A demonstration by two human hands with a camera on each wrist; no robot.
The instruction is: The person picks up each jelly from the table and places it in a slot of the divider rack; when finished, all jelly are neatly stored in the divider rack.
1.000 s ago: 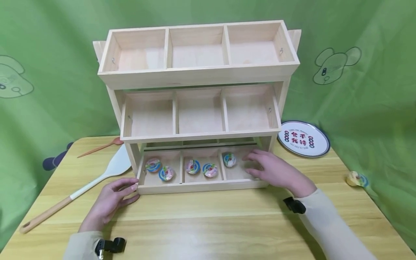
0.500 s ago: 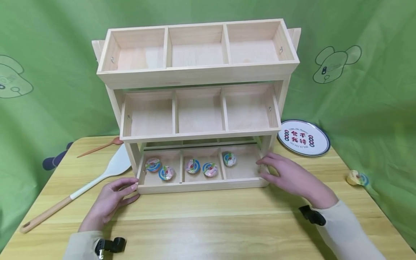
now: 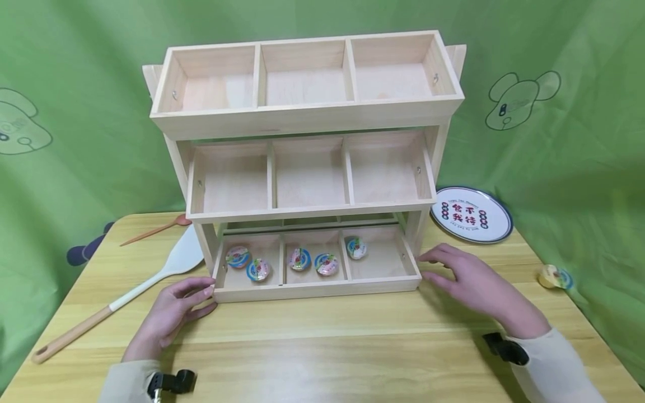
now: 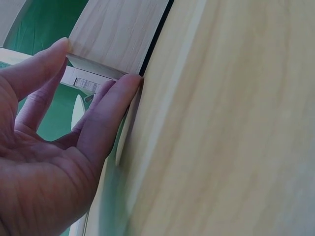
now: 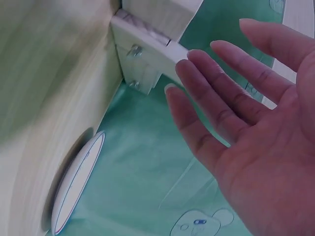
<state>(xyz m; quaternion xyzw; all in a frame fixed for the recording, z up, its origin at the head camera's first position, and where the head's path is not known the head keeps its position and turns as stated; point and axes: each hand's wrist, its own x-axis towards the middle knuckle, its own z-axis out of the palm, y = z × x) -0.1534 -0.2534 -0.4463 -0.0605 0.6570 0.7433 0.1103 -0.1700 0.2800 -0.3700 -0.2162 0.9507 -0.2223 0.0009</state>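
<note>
A three-tier wooden rack (image 3: pixel 307 117) stands on the table. Its bottom tray (image 3: pixel 317 290) holds several small foil-lidded jelly cups. The left compartment has two, including one jelly cup (image 3: pixel 258 270); two more, including another jelly cup (image 3: pixel 326 264), lie in the middle. A single jelly cup (image 3: pixel 356 248) sits at the right compartment's left side. My left hand (image 3: pixel 168 313) touches the tray's left front corner with its fingertips, also visible in the left wrist view. Holding nothing, my right hand (image 3: pixel 471 282) hovers just outside the tray's right end, fingers extended in the right wrist view.
Left of the rack lie a white spatula (image 3: pixel 186 249) with a wooden handle and a small brown spoon (image 3: pixel 163 228). A round plate (image 3: pixel 471 215) rests at the back right. A yellowish jelly cup (image 3: pixel 554 277) lies near the table's right edge. Green cloth (image 3: pixel 569 157) hangs behind.
My right hand has drawn back to the right, out of the tray's right compartment and past its end. The left hand and the jelly cups stay in place.
</note>
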